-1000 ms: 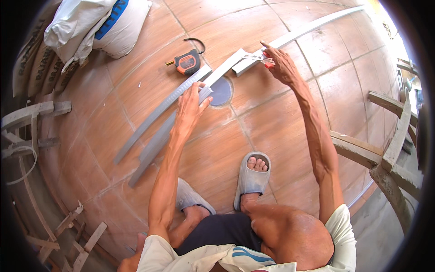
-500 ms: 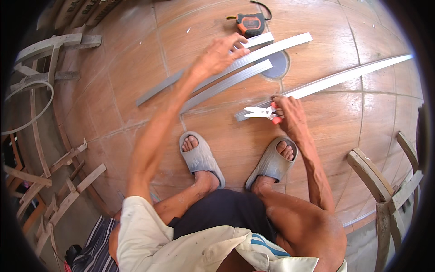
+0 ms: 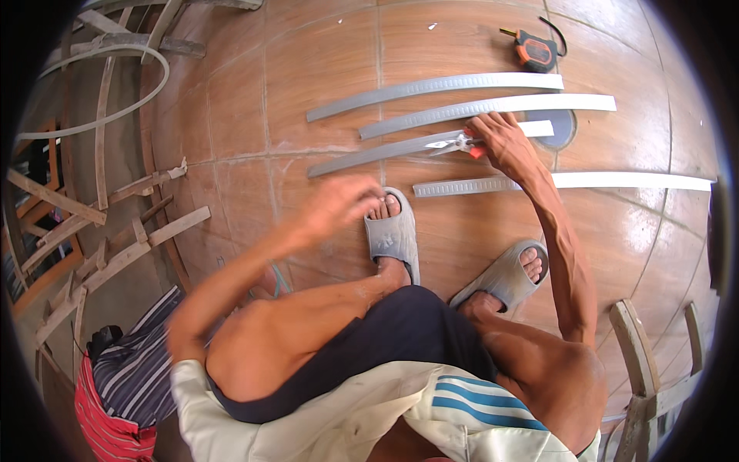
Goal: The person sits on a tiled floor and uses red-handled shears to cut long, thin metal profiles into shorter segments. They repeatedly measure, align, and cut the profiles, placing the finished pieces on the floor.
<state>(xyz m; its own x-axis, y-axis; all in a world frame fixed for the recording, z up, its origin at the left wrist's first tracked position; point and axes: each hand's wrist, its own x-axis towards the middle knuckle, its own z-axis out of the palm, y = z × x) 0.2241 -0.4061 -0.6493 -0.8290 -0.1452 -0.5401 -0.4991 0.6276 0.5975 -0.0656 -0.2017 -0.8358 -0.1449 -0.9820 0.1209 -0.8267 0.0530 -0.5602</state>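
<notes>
My right hand (image 3: 504,146) is closed around red-handled snips (image 3: 454,144), their pale blades partly open and pointing left. The blades lie over a silver metal strip (image 3: 377,154), and the fingers reach the edge of a second metal strip (image 3: 554,102) just beyond. Farther off is a third metal strip (image 3: 431,89); nearer to me a longer metal strip (image 3: 639,180) passes beneath my right wrist. Smeared by motion, my left hand (image 3: 342,204) hovers beside my left sandal, touching no strip; its finger posture is unclear.
An orange-and-black tape measure (image 3: 535,51) lies at the far right. A dark round plate (image 3: 562,129) sits in the tiled floor (image 3: 323,69). Wooden frames (image 3: 138,239) line the left, with a pale hoop (image 3: 165,73); another wooden frame (image 3: 639,346) stands at right. Striped cloth (image 3: 138,362) lies lower left.
My left hand has drawn back from the far strips toward my left foot. The snips in my right hand have moved from the long strip to the one beyond. The view has shifted left.
</notes>
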